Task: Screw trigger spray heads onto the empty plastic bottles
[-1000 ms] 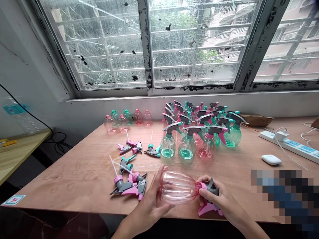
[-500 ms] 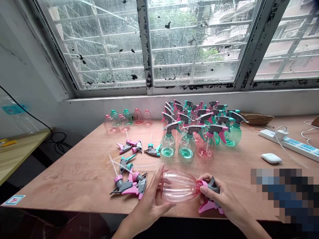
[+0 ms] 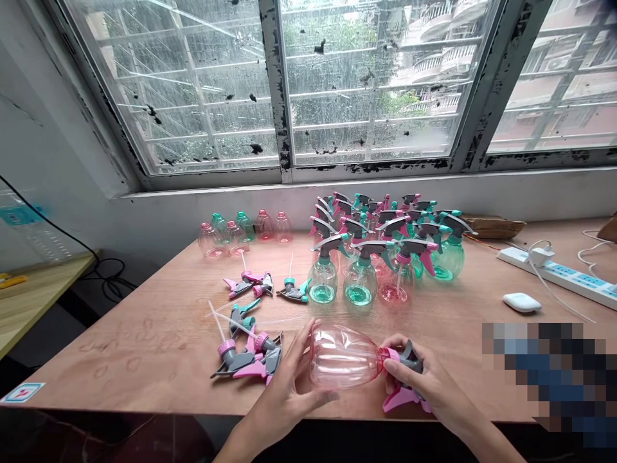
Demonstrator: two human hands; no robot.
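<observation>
Left hand, fingers apart, is cupping a rounded pink plastic bottle, likely light, slick; right hand is pinching its probably grippier pink-grey plastic sprayer.

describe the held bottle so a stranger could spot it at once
Below the window is a brown table. Near its front edge, between the left hand and right hand, is a pink bottle. Unlike the upright bottles behind, it is tipped sideways, sprayer head at right.

Lower centre: the right hand partly covers the pink-and-grey spray head. Right of centre: front spray bottles mostly obscure rear spray bottles. Lower right: pixelated patch is unreadable.
</observation>
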